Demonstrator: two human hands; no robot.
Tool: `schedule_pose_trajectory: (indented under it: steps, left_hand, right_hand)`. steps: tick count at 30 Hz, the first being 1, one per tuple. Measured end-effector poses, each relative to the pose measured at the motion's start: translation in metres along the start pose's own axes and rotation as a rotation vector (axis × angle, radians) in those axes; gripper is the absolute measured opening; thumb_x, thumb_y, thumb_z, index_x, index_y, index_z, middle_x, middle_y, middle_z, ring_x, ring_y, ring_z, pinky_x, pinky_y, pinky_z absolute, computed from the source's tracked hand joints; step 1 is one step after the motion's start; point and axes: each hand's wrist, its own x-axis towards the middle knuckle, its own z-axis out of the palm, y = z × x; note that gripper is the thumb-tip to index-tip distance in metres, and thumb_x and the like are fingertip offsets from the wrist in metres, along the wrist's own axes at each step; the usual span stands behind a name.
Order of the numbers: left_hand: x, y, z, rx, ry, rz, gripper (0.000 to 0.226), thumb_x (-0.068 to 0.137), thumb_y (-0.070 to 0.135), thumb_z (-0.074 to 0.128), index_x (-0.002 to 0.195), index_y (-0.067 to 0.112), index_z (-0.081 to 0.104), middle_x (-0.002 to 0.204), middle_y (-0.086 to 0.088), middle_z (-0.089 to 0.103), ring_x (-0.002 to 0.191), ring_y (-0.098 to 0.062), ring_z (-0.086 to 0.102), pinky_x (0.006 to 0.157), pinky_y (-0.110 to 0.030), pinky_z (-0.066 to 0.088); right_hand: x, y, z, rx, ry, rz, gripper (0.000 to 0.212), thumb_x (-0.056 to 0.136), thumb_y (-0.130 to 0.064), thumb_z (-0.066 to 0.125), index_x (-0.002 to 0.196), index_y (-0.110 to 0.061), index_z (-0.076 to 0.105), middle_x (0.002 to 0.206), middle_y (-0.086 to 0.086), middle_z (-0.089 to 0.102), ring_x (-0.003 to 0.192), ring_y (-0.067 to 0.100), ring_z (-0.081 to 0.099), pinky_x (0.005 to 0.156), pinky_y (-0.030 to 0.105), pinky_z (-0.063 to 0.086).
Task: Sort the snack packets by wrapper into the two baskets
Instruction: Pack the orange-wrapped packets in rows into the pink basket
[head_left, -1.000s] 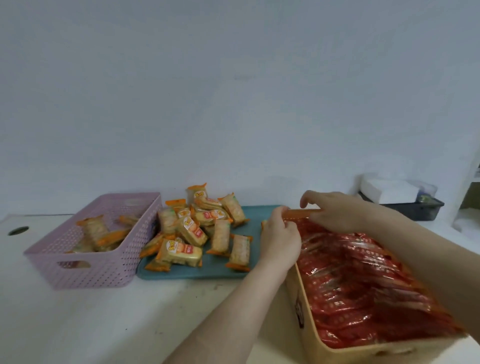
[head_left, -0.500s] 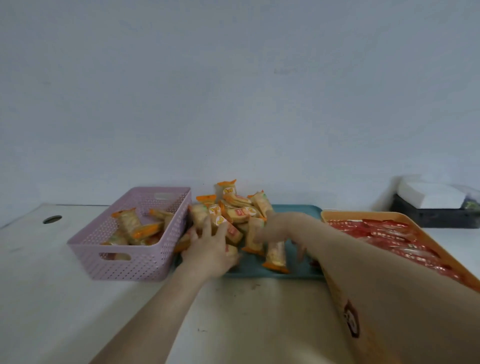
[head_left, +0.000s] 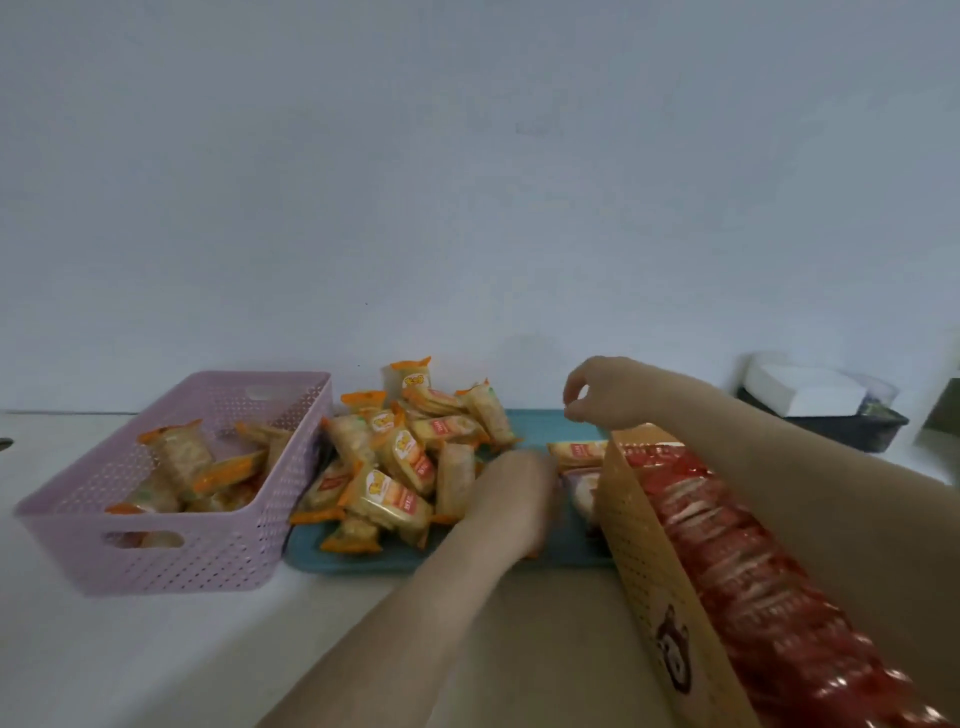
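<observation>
A lilac basket (head_left: 171, 561) at the left holds several orange-edged packets (head_left: 176, 457). A teal tray (head_left: 363, 561) in the middle carries a pile of the same orange-edged packets (head_left: 400, 457). At the right, an orange basket (head_left: 639, 545) with a bear print is full of red packets (head_left: 737, 561). One orange packet (head_left: 576, 451) and a reddish packet (head_left: 582, 491) lie on the tray beside that basket. My left hand (head_left: 519, 493) is blurred, low over the tray between the pile and these two. My right hand (head_left: 602, 389) hovers above the tray's back edge, fingers loosely curled, nothing seen in them.
A dark bin (head_left: 852, 431) with a white box (head_left: 800, 389) on it stands at the back right. A small hole (head_left: 4, 442) marks the white table at the far left. A plain wall runs close behind the tray and baskets.
My left hand has slid right from the packet pile to the tray's right part. My right hand has lifted off the tray, up and to the right.
</observation>
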Motion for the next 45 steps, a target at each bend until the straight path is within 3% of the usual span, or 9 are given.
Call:
schedule_pose_trajectory:
  steps: [6,12,15,19,23,29,32,40,45]
  left_hand:
    - [0.053,0.023,0.029,-0.159,-0.053,-0.195,0.019,0.091,0.035,0.057,0.1,0.02,0.066,0.102,-0.003,0.068,0.094,-0.024,0.064,0.07,-0.033,0.048]
    - [0.039,0.021,-0.006,-0.374,0.565,-0.001,0.015,0.09,0.014,0.063,0.1,0.021,0.072,0.092,0.009,0.063,0.085,-0.007,0.056,0.072,-0.016,0.038]
    - [0.029,0.035,-0.043,-0.493,0.739,0.202,0.014,0.084,0.012,0.071,0.096,0.02,0.071,0.088,0.011,0.061,0.078,-0.003,0.054,0.069,-0.007,0.04]
    - [0.014,0.063,-0.063,-0.593,0.639,0.201,0.014,0.085,0.024,0.072,0.092,0.028,0.06,0.092,0.013,0.062,0.073,-0.004,0.061,0.065,-0.018,0.051]
    - [0.007,0.074,-0.05,-0.098,0.229,0.262,0.019,0.09,0.045,0.058,0.1,0.034,0.07,0.096,0.016,0.069,0.081,-0.005,0.061,0.067,-0.027,0.048]
    - [0.01,0.081,-0.036,0.083,0.062,0.206,0.018,0.089,0.035,0.061,0.102,0.027,0.072,0.096,0.008,0.071,0.087,-0.013,0.064,0.071,-0.031,0.053]
    - [0.005,0.082,-0.033,0.036,0.138,0.224,0.019,0.092,0.032,0.06,0.106,0.028,0.072,0.099,0.009,0.072,0.092,-0.012,0.064,0.077,-0.032,0.053]
    - [0.004,0.074,-0.028,0.029,0.133,0.305,0.024,0.096,0.039,0.051,0.105,0.033,0.073,0.084,0.011,0.058,0.088,-0.01,0.041,0.07,-0.027,0.036]
    - [0.003,0.077,-0.036,-0.091,0.328,0.307,0.028,0.092,0.043,0.055,0.111,0.029,0.07,0.102,0.008,0.063,0.103,-0.012,0.052,0.079,-0.025,0.037]
  right_hand:
    - [0.0,0.049,0.018,0.327,-0.061,0.018,0.037,0.097,-0.034,0.05,0.113,-0.006,0.067,0.11,0.013,0.07,0.106,0.026,0.063,0.096,0.037,0.046]
    - [-0.005,0.066,0.004,0.432,0.009,-0.195,0.054,0.088,-0.032,0.067,0.138,-0.026,0.048,0.133,0.0,0.056,0.121,0.016,0.054,0.101,0.028,0.042]
    - [-0.008,0.064,-0.003,0.459,0.247,-0.345,0.033,0.085,-0.021,0.072,0.118,-0.019,0.065,0.106,-0.002,0.069,0.096,0.011,0.062,0.087,0.026,0.047]
    - [-0.024,0.084,-0.024,0.675,0.43,-0.241,0.012,0.087,-0.015,0.068,0.099,-0.017,0.066,0.079,-0.003,0.066,0.071,0.011,0.061,0.067,0.03,0.049]
    - [-0.042,0.106,-0.022,1.09,0.226,-0.122,0.023,0.089,-0.014,0.067,0.112,-0.009,0.065,0.101,0.013,0.069,0.082,0.017,0.066,0.065,0.027,0.056]
    - [-0.041,0.105,0.006,0.863,0.268,-0.092,0.022,0.083,-0.012,0.073,0.102,-0.011,0.062,0.083,0.012,0.067,0.068,0.026,0.065,0.069,0.041,0.06]
    - [-0.04,0.107,0.008,0.647,0.319,-0.131,0.017,0.082,-0.017,0.074,0.095,-0.019,0.064,0.075,0.004,0.066,0.063,0.016,0.058,0.069,0.032,0.05]
    - [-0.038,0.106,0.027,0.267,0.198,-0.179,0.023,0.084,-0.042,0.066,0.101,-0.03,0.075,0.1,0.0,0.068,0.097,0.015,0.055,0.092,0.027,0.039]
    - [-0.046,0.106,0.017,0.33,0.103,-0.223,0.025,0.086,-0.018,0.066,0.109,-0.022,0.074,0.093,-0.008,0.072,0.084,0.006,0.063,0.083,0.023,0.047]
